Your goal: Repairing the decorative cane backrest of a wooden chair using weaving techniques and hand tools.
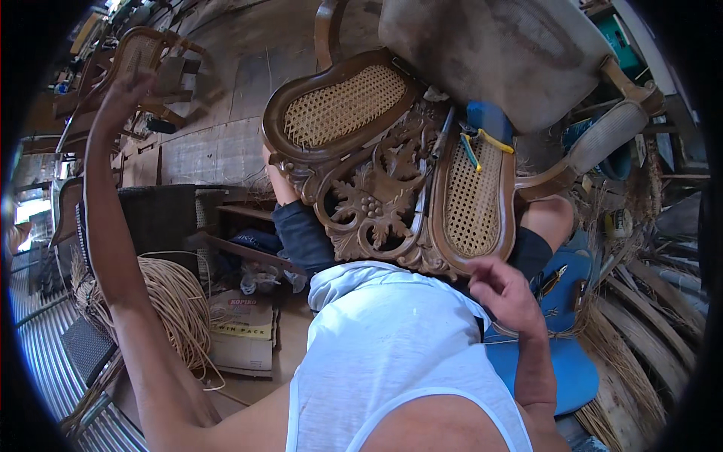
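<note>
Across my lap rests a carved wooden chair back with leaf and berry openwork. Woven cane fills its left panel and its right panel. My right hand is beside the lower right edge of the frame, fingers loosely bent and apart, with nothing visible in it. My left hand reaches out far to the left, fingers stretched, in front of a distant cane chair. Pliers with yellow and teal grips lie on the right panel beside a blue object. Slim tools rest along the carving.
A large coil of rattan strands lies at left, next to a cardboard box. At right, a blue plastic seat holds another hand tool. Loose fibres and wood strips pile beyond. A pale padded panel stands ahead.
</note>
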